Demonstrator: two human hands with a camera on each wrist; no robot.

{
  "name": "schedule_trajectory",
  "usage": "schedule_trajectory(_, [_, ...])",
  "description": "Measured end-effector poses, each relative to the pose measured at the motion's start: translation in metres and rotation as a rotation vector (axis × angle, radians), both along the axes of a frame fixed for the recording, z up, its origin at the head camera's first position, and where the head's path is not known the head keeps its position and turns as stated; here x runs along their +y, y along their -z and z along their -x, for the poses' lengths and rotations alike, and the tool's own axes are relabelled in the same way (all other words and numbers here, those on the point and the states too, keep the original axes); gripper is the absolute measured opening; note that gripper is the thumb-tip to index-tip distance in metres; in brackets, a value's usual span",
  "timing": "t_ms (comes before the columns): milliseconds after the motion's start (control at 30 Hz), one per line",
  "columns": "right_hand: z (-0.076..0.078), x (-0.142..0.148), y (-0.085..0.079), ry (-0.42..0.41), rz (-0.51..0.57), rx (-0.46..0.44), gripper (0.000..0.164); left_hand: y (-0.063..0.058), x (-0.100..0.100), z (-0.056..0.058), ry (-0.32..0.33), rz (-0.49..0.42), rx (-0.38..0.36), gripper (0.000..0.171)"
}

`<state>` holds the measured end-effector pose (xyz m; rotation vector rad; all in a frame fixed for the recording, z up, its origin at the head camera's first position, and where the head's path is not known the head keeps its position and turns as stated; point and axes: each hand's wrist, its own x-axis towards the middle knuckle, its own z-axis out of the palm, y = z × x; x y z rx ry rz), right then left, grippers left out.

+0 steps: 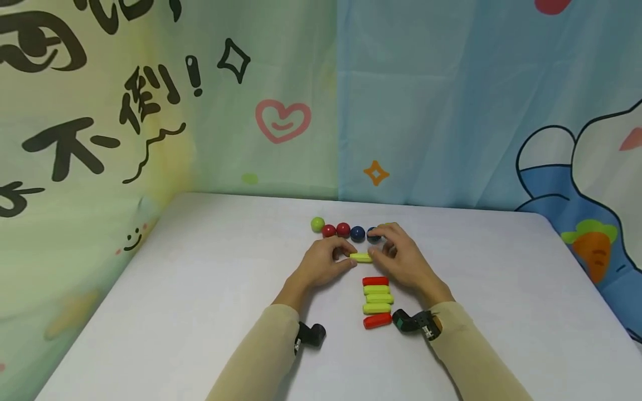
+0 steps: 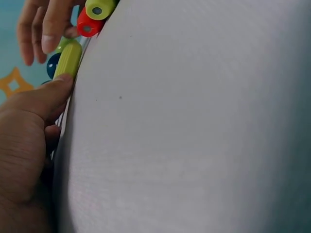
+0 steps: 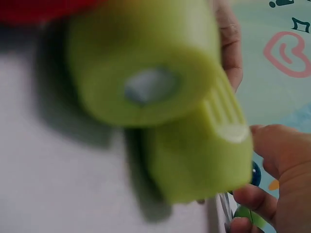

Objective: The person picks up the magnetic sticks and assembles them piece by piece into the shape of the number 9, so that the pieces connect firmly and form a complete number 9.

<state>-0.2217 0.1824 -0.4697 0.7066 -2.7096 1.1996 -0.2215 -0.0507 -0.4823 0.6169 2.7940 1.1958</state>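
My left hand [image 1: 326, 260] pinches the left end of a yellow-green rod [image 1: 360, 258]; in the left wrist view, its thumb presses on the ribbed rod [image 2: 71, 57]. The right hand [image 1: 403, 257] is at the rod's other end, thumb close to it, fingers spread and loosely bent. Whether that thumb touches the rod I cannot tell. Its index finger reaches over a dark blue ball [image 1: 373, 236], partly covering it. In the left wrist view, fingers of the right hand [image 2: 51, 26] hang apart from the rod.
Red balls [image 1: 343, 229], another blue ball [image 1: 358, 234] and a green ball [image 1: 317, 224] line up behind the hands. Nearer me, a column of rods has a red rod [image 1: 377, 321] at each end and yellow-green rods [image 1: 378, 298] between. Beyond the white table [image 1: 210, 289] hangs printed cloth.
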Motion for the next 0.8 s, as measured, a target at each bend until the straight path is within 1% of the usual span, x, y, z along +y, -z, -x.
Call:
schedule_trajectory(67, [0.004, -0.002, 0.001, 0.004, -0.011, 0.02, 0.039, 0.0, -0.001, 0.001, -0.001, 0.0, -0.001, 0.02])
schedule_trajectory(233, [0.009, -0.002, 0.003, 0.028, -0.067, 0.025, 0.045, 0.0, -0.001, -0.001, 0.0, 0.005, -0.015, 0.019])
schedule_trajectory(367, [0.013, -0.003, 0.002, 0.004, -0.088, 0.027, 0.048, 0.002, -0.003, -0.002, -0.013, 0.007, 0.003, 0.019])
schedule_trajectory(633, [0.015, 0.001, 0.002, -0.019, -0.124, 0.009, 0.051, 0.004, -0.004, -0.004, -0.015, -0.011, 0.004, 0.019])
schedule_trajectory(800, [0.02, 0.002, 0.002, -0.035, -0.11, 0.036, 0.048, 0.005, -0.004, -0.001, -0.021, -0.016, 0.021, 0.02])
